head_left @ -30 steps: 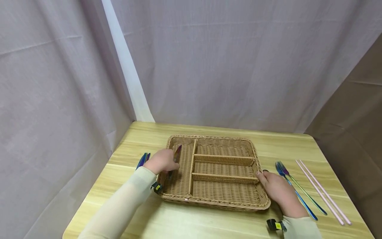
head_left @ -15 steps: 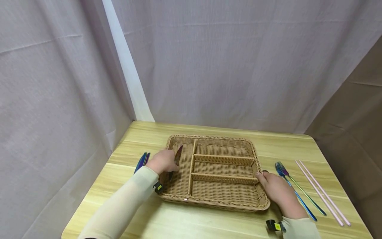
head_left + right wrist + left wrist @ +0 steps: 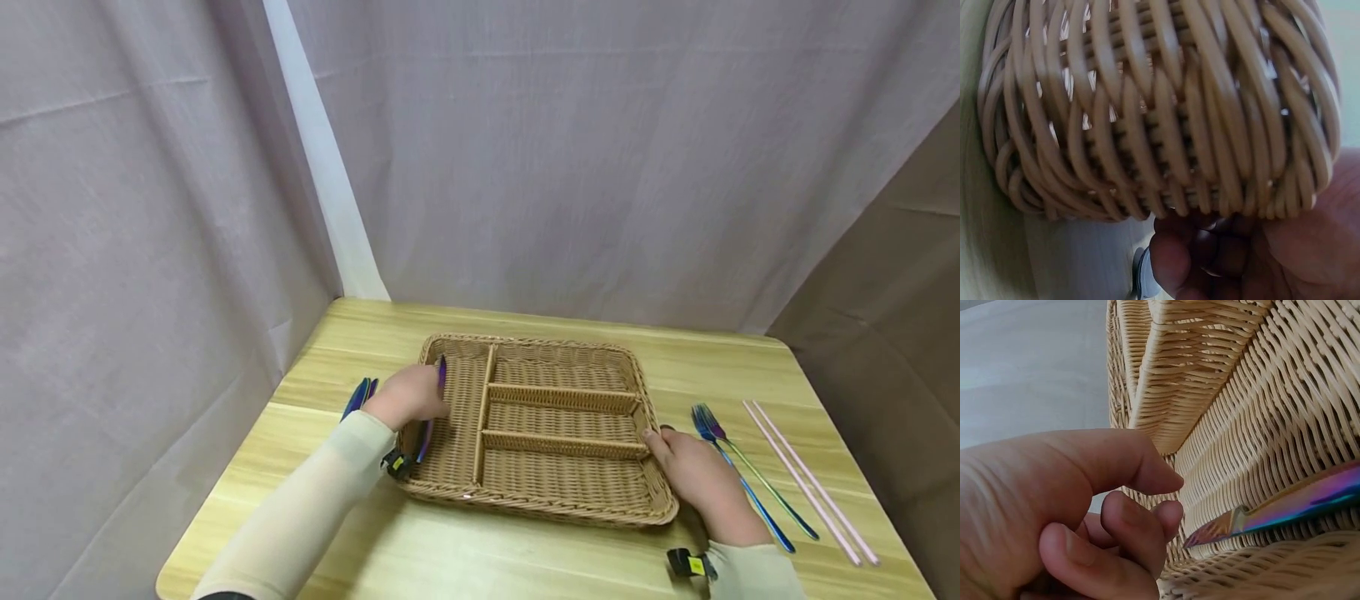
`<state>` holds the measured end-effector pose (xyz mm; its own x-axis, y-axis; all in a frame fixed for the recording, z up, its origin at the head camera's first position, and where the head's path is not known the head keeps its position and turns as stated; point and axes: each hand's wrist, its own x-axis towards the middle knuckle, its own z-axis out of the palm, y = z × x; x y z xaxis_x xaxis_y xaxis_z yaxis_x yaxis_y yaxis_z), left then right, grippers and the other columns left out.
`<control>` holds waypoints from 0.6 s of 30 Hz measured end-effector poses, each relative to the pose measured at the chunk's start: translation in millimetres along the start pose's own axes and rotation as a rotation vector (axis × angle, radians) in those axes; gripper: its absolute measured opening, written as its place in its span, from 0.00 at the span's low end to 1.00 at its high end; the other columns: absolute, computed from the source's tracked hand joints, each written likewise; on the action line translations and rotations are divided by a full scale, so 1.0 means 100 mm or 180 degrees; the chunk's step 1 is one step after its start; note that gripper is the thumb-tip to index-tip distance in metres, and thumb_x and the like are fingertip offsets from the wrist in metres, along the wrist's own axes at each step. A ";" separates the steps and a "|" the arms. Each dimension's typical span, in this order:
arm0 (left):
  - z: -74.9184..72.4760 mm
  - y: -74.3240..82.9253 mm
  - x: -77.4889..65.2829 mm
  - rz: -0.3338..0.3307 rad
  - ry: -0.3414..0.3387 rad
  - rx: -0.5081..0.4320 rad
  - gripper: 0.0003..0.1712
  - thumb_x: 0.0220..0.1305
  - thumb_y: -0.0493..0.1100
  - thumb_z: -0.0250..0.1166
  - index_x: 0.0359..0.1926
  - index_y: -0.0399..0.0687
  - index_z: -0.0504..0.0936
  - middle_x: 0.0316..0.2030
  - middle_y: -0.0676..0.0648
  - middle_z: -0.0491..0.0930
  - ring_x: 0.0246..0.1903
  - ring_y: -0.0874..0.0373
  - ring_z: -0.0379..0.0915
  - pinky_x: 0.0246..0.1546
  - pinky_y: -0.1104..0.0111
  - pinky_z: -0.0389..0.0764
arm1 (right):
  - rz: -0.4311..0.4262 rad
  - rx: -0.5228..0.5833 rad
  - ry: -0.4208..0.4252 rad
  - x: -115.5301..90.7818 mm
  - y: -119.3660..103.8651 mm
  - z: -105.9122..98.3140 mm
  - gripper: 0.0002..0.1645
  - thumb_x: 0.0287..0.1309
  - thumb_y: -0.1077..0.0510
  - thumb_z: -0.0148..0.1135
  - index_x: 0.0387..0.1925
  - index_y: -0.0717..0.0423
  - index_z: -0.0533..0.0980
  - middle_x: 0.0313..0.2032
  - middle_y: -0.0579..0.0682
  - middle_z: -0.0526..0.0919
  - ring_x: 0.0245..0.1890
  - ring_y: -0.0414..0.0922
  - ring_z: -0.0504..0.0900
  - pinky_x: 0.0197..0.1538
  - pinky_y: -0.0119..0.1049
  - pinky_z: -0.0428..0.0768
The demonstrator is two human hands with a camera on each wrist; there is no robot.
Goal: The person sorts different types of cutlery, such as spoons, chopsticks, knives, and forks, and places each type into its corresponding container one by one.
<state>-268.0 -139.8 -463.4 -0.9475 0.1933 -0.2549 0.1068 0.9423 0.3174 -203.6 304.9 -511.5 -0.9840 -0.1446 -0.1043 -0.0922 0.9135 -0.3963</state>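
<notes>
A wicker basket (image 3: 540, 503) with several compartments stands on the table. In its long left compartment lies a shiny rainbow-coloured table knife (image 3: 1297, 503), close along the left side wall. My left hand (image 3: 408, 396) reaches over that wall and hides the middle of the knife in the head view. In the left wrist view its fingers are loosely bent beside the knife, apart from it and holding nothing. My right hand (image 3: 697, 475) grips the basket's right rim, thumb on top; the right wrist view shows bent fingers beneath the woven edge.
Several blue-purple utensils (image 3: 356, 398) lie left of the basket, partly hidden by my left hand. To the right lie two forks (image 3: 705, 423), one with a blue handle and one greenish, then a pair of pink chopsticks (image 3: 801, 483). Grey curtains (image 3: 570, 167) surround the table.
The knife has shifted left, from slanting across the compartment to lying along the left wall. My left hand has moved slightly left with it. The right hand keeps its hold on the basket.
</notes>
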 end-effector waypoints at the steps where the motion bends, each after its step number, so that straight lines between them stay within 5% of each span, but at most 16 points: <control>1: 0.00 -0.01 0.00 -0.0014 -0.0010 -0.0012 0.20 0.62 0.44 0.76 0.22 0.51 0.74 0.22 0.51 0.75 0.20 0.57 0.69 0.24 0.62 0.77 | 0.0003 0.0006 -0.0012 0.00 0.00 0.00 0.40 0.90 0.39 0.38 0.72 0.71 0.73 0.63 0.77 0.80 0.59 0.78 0.80 0.57 0.76 0.77; 8: 0.01 -0.08 -0.02 -0.0117 -0.0009 -0.0161 0.23 0.69 0.49 0.75 0.22 0.51 0.72 0.19 0.52 0.69 0.17 0.58 0.63 0.20 0.64 0.69 | -0.0012 0.0027 -0.0012 0.00 -0.03 -0.01 0.40 0.90 0.39 0.38 0.70 0.71 0.75 0.62 0.76 0.81 0.58 0.77 0.82 0.57 0.75 0.78; 18: -0.09 -0.19 -0.07 0.0022 0.0236 -0.0137 0.24 0.72 0.48 0.67 0.19 0.55 0.68 0.17 0.55 0.64 0.17 0.60 0.59 0.20 0.65 0.64 | -0.0026 0.0022 0.0013 -0.01 -0.02 -0.01 0.38 0.90 0.40 0.40 0.67 0.70 0.77 0.60 0.75 0.82 0.58 0.77 0.81 0.55 0.75 0.79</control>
<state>-265.6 -161.2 -459.4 -0.9666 0.1776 -0.1847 0.1021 0.9280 0.3582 -202.9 303.6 -509.8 -0.9838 -0.1503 -0.0973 -0.0991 0.9096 -0.4034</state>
